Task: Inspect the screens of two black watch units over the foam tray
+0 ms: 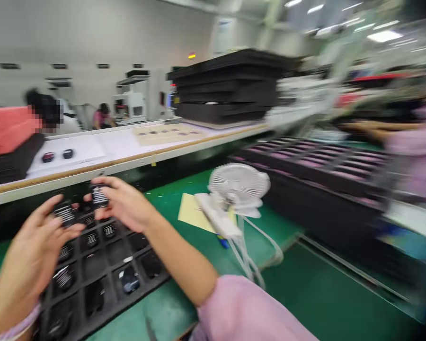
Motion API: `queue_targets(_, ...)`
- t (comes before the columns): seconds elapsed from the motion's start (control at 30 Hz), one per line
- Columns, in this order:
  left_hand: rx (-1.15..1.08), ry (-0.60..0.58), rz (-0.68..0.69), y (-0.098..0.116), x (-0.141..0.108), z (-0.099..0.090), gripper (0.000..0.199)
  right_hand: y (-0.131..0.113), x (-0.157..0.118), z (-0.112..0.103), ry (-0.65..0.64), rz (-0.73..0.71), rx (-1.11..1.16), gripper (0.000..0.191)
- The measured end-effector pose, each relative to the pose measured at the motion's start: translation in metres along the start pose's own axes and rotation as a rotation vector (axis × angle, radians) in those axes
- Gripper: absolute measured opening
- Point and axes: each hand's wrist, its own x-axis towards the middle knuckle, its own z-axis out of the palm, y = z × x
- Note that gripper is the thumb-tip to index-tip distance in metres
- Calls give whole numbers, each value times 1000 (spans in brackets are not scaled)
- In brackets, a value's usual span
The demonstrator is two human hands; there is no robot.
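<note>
Black parts (99, 196) — in slotted tray (102, 303)

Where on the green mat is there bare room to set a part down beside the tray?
Bare green mat lies right of the white desk fan, up to the long black trays. A smaller patch sits between the black compartment tray and the yellow paper. Crowded: over the tray, where the left hand and right hand each hold a small black part.

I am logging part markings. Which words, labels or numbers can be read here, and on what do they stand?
None can be read.
Small black parts in the left hand and right hand: white stripes only, blurred.
Black tray: no text visible.
</note>
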Motion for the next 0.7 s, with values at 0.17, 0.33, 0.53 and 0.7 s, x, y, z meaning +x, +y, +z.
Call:
queue_targets(0.17, -56, -109, 93, -6, 3, -16, 59, 14, -1, -1, 47, -40, -109, 44)
queue_targets(0.33, -48, -165, 126, -11, 1, -14, 47, 18, -5, 6, 71, -25, -185, 44)
queue_targets(0.53, -38, -214, 142, -11, -3, -14, 42, 20, -3, 8, 91, -31, -223, 43)
queue_targets(0.7, -38, -220, 147, -11, -2, -15, 43, 20, -4, 8, 85, -33, -249, 43)
